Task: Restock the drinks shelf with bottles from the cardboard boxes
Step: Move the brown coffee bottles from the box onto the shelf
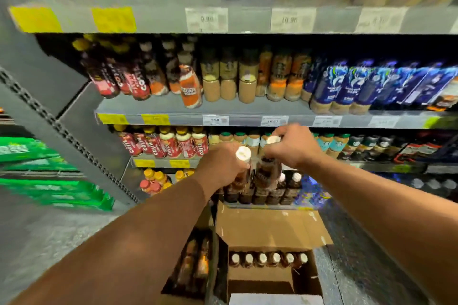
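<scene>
Two dark-drink bottles with white caps, one per hand, both upright in front of the lower shelves. The left bottle (243, 154) is gripped by the left hand (219, 165), fingers (233, 168) curled round its neck and upper body, cap sticking out above them. The right bottle (269, 172) is just beside it and slightly higher; the right hand (295, 147) holds it at the top, fingers (287, 130) closed around the cap and neck (cap still partly visible). The two bottles are near each other; can't tell if they touch. Directly below and beyond both sets of fingers is a shelf row of similar dark bottles (260, 195). Further below, toward the person, an open cardboard box (272, 227) sits on the floor (49, 242) with one row of white-capped bottles (269, 258) left at its far side. Left of that box is a second box (188, 270) with bottles, too blurred to read. Just above the right fingers runs a shelf edge with a price tag (274, 121). Left of the left fingers, red-label bottles (161, 143); far left, green packs (49, 190).
</scene>
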### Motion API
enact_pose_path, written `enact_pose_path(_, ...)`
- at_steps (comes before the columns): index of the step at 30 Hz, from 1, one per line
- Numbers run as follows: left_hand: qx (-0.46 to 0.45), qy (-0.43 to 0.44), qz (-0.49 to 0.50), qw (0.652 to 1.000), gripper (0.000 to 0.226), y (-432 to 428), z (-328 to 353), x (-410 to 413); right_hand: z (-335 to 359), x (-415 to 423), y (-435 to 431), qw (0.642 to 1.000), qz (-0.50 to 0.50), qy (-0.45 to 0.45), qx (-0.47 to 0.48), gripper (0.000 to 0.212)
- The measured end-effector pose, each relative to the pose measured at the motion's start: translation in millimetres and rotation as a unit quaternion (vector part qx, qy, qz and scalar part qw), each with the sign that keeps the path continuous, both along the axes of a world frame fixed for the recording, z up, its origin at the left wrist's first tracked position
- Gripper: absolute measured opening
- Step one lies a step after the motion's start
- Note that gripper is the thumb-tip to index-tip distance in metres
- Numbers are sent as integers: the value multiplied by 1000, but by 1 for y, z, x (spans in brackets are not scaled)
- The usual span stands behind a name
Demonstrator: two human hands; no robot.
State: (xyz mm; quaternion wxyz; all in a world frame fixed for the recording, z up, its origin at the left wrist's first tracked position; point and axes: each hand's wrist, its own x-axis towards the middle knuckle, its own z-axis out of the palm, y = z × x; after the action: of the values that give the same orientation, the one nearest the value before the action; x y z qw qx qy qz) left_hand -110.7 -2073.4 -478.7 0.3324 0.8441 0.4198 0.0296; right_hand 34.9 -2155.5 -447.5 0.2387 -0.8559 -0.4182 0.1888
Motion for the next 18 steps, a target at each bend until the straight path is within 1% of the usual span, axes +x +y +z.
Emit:
enact_pose_path(3, 21, 4, 16, 1000, 39, 12, 29, -12, 23, -11, 14, 999, 14, -2, 33, 17)
enact_pose_path(5, 36, 2, 30, 999, 31, 18, 47, -21, 38, -18, 24, 998, 21, 13, 54, 21)
enact_pose_path(7, 41, -9, 47, 998, 24, 23, 60, -29, 52, -25, 33, 997, 29, 29, 69, 19)
enact_pose_path(11, 39, -32, 75, 996, 31, 35, 79, -47, 73, -41, 52, 993, 50, 50, 90, 15)
enact_pose_path(14, 38, -42, 97, 994, 30, 49, 83, -59, 80, -53, 70, 993, 47, 50, 97, 11)
enact_pose_path(18, 31, -55, 114, 991, 25, 75, 86, -70, 81, -69, 98, 992, 41, 55, 108, 12)
